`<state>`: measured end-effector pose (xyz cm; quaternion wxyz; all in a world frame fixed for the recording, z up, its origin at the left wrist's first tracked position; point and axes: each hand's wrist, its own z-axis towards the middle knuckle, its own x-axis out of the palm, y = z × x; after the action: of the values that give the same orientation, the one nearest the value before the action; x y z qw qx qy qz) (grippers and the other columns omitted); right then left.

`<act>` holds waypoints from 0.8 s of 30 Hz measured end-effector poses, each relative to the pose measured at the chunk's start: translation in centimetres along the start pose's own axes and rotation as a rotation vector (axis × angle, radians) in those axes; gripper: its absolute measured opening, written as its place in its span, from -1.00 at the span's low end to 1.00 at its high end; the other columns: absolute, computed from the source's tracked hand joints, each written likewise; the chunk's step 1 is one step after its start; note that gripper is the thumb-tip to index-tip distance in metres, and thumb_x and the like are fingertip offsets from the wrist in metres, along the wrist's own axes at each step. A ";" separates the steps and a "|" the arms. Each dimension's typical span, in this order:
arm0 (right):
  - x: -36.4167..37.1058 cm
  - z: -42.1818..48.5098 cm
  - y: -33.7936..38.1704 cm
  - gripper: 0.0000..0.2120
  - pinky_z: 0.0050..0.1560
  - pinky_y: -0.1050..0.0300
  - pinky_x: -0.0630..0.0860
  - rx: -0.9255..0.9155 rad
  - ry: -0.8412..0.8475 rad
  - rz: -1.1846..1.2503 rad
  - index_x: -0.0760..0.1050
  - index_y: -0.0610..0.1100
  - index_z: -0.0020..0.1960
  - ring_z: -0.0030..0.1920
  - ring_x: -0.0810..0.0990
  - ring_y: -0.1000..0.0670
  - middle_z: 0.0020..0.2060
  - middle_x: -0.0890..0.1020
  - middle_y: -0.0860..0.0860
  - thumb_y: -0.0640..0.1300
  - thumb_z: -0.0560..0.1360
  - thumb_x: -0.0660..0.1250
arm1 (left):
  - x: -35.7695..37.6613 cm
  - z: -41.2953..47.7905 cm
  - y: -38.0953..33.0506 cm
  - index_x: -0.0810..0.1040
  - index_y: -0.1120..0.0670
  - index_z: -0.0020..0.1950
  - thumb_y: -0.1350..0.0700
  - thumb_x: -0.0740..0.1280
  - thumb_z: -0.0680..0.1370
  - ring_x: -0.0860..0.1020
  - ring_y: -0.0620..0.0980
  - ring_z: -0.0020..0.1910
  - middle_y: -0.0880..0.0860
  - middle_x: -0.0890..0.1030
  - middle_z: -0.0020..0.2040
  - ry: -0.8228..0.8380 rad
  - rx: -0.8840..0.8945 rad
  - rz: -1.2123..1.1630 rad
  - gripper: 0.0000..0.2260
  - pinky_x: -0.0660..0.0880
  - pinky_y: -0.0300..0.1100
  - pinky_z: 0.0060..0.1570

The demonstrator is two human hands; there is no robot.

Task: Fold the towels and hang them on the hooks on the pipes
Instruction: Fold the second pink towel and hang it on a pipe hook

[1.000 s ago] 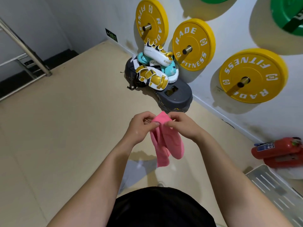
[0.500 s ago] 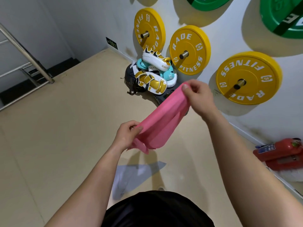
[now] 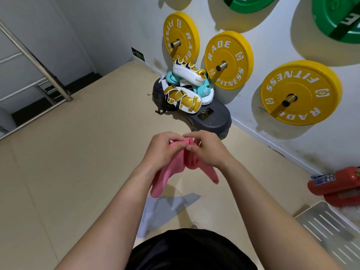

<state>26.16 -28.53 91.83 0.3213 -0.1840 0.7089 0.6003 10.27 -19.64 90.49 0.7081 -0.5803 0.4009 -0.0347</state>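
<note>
One pink towel (image 3: pixel 171 176), soft, bunched, centre of view. My left hand (image 3: pixel 163 151) and right hand (image 3: pixel 208 151) both pinch its top fold, fingers curled, hands nearly touching. Two loose ends droop toward 6 o'clock. Three round yellow weight plates (image 3: pixel 228 59) on wall, 1 to 2 o'clock; two green plates (image 3: pixel 339 18) above. Glossy white-gold pads (image 3: pixel 185 88) piled at 12. Red fire extinguisher (image 3: pixel 335 182) at 3. Pale cloth (image 3: pixel 165 209) on floor at 6, partly behind my forearm. Steel railing (image 3: pixel 37 61) at 10.

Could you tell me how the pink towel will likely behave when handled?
Probably floppy: the pink towel hangs in limp folds below the left hand and right hand. Likely light, since fingertip pinches alone carry it. Its cloth surface probably resists slipping.
</note>
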 end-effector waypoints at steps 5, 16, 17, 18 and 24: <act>-0.7 -0.1 -1.1 -0.98 -0.10 -0.08 0.58 0.000 0.014 0.000 0.64 0.07 -0.13 -0.20 0.59 0.09 -0.27 0.63 0.12 -0.01 0.48 0.44 | 0.7 -0.4 -0.5 0.71 -0.15 -0.18 -0.03 0.52 0.45 0.61 -0.12 -0.14 -0.12 0.69 -0.21 0.024 -0.026 -0.019 -0.98 0.50 -0.16 -0.09; -8.7 0.1 -4.5 -0.93 -0.25 0.24 0.37 0.093 -0.321 0.087 0.61 0.01 -0.10 -0.31 0.47 0.16 -0.33 0.54 0.16 -0.15 0.50 0.43 | 0.8 -1.6 2.9 0.67 -0.08 -0.19 0.15 0.48 0.49 0.53 -0.11 -0.26 -0.16 0.63 -0.30 -0.047 -0.204 -0.073 -0.88 0.46 -0.09 -0.15; -9.4 -0.1 -5.3 -0.92 -0.23 0.17 0.38 0.118 -0.351 0.062 0.60 0.02 -0.11 -0.31 0.47 0.11 -0.33 0.53 0.14 -0.15 0.50 0.42 | 0.5 -1.7 3.3 0.67 -0.08 -0.19 0.14 0.50 0.48 0.53 -0.09 -0.26 -0.15 0.63 -0.30 -0.057 -0.213 -0.075 -0.88 0.47 -0.07 -0.14; -9.9 -0.2 -6.1 -0.91 -0.22 0.14 0.37 0.150 -0.368 0.027 0.59 0.04 -0.13 -0.29 0.49 0.05 -0.34 0.53 0.13 -0.15 0.49 0.42 | 0.2 -1.7 3.4 0.66 -0.10 -0.20 0.15 0.51 0.47 0.53 -0.10 -0.26 -0.16 0.63 -0.30 -0.068 -0.213 -0.061 -0.85 0.46 -0.11 -0.14; -7.5 -1.2 -6.5 -0.66 -0.04 0.10 0.49 0.252 -0.106 -0.171 0.57 0.12 0.22 -0.11 0.56 0.02 -0.28 0.56 0.18 -0.14 0.48 0.38 | 1.0 -1.5 1.2 0.63 -0.17 -0.23 0.20 0.49 0.46 0.53 -0.29 -0.26 -0.23 0.65 -0.26 -0.015 -0.106 0.057 -0.76 0.37 -0.45 -0.24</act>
<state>35.53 -31.98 92.21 0.4287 -0.1701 0.7424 0.4858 9.55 -20.95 88.99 0.6803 -0.6054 0.4131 0.0111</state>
